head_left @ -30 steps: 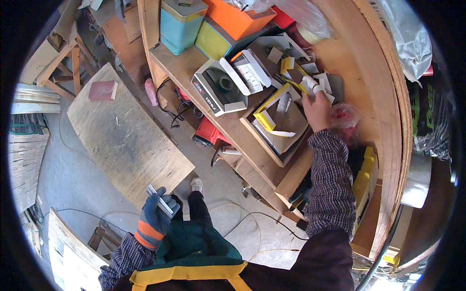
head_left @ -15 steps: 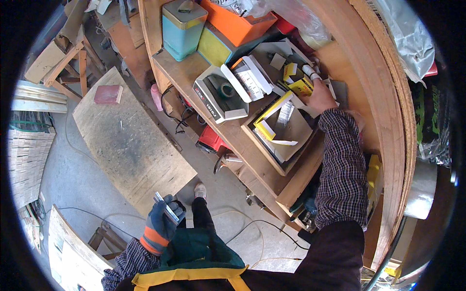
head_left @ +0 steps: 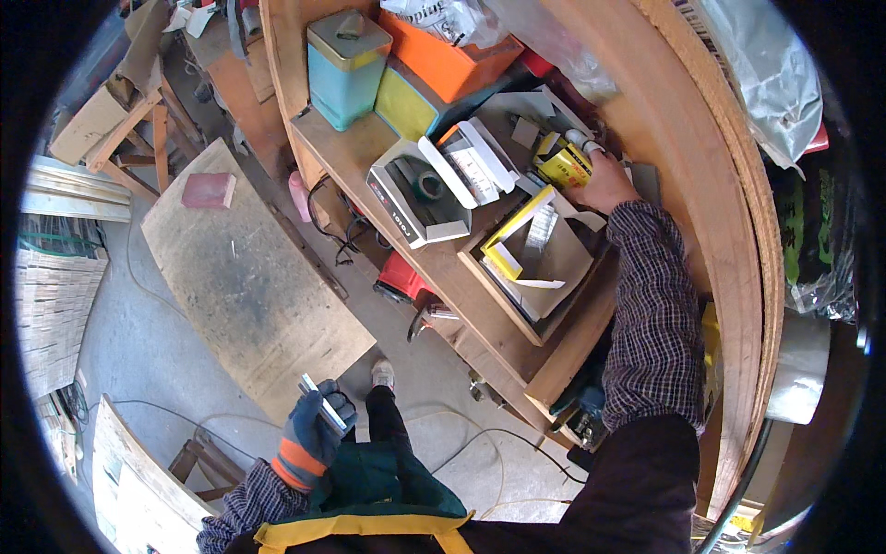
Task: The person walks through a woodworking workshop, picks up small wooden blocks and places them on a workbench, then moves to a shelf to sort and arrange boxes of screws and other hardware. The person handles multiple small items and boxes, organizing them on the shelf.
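Note:
My left hand (head_left: 318, 427), in a grey and orange glove, is closed around a short, flat, silvery metal strip (head_left: 323, 406), held low in front of me. On the shelf to the right, my bare right hand (head_left: 604, 182) grips a small yellow cardboard box (head_left: 565, 166) by its near side. Something white (head_left: 581, 140) lies along its fingertips; whether it is a finger wrap or a held piece is unclear. Just nearer stands an open carton with yellow edges (head_left: 503, 260), a silvery packet (head_left: 538, 231) inside it. A larger grey open carton (head_left: 503, 104) surrounds the yellow box.
Left of the cartons, an open black-and-white box (head_left: 401, 198) holds a dark green tape roll (head_left: 429, 185). A blue tin (head_left: 346, 78) and an orange bin (head_left: 452, 65) stand behind. A curved wooden edge (head_left: 752, 231) bounds the right. A stained board (head_left: 258, 277) carries a reddish block (head_left: 208, 190).
My right hand has shifted slightly left, and the yellow box in it has turned and moved slightly left. My left hand keeps its hold on the metal strip.

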A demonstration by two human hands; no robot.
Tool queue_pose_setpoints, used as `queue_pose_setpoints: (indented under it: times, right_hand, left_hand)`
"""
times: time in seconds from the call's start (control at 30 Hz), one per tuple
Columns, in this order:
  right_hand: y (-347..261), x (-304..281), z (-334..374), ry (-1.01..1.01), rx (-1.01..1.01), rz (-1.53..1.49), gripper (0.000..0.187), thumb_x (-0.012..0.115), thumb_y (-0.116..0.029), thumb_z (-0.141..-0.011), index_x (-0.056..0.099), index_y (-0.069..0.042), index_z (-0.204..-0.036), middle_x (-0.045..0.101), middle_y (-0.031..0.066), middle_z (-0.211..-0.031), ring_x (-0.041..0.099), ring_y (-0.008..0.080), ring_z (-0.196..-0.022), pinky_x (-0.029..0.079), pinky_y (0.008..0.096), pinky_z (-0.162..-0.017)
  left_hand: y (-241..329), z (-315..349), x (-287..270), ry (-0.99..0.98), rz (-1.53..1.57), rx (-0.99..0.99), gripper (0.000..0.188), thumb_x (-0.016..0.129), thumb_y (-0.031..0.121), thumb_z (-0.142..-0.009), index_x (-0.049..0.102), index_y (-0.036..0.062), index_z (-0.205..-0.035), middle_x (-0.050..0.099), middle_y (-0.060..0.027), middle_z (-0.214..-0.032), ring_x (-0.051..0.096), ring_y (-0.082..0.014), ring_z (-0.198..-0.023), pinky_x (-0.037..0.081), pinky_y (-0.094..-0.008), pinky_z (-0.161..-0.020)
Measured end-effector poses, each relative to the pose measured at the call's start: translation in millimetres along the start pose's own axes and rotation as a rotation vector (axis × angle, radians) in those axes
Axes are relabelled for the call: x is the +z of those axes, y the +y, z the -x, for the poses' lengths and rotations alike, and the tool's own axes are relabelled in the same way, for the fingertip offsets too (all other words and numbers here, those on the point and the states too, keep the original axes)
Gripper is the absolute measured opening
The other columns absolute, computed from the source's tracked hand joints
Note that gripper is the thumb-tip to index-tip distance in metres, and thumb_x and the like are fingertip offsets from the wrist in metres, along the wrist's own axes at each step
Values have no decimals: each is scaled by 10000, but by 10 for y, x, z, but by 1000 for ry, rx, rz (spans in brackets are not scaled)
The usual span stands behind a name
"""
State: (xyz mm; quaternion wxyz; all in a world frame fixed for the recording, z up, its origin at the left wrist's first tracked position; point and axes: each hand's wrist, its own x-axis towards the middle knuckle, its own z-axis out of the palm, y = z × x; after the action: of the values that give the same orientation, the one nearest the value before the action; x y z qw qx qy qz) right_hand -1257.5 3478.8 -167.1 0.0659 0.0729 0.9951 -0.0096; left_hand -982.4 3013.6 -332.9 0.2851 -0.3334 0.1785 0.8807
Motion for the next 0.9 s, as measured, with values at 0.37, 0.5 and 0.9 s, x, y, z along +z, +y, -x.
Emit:
queue_pose_setpoints:
  times: [0.37, 0.5, 0.9]
  right_hand:
    - [31, -58, 11, 33, -96, -42, 804, 782, -148, -673, 431, -85, -1393, 583, 189, -1239, 588, 303, -1134, 468, 368, -958]
    - [157, -141, -10, 132, -129, 43, 794, 757, -145, -673, 427, -66, -1391, 603, 175, -1203, 599, 295, -1111, 477, 375, -936]
    - [-692, -558, 868, 145, -317, -100, 817, 812, -206, -651, 445, -16, -1355, 603, 199, -1165, 613, 315, -1061, 483, 401, -913]
  left_hand:
    - [54, 2, -36, 49, 5, 47, 367, 659, 296, -903, 540, 72, -1169, 609, -85, -892, 628, -265, -821, 529, -463, -842]
    - [64, 5, -65, 51, -22, 50, 363, 668, 326, -897, 567, 66, -1128, 625, -72, -887, 635, -229, -799, 545, -388, -787]
    - [232, 201, 134, 73, -49, 56, 345, 642, 314, -911, 567, 56, -1128, 579, -57, -851, 592, -209, -799, 511, -386, -791]
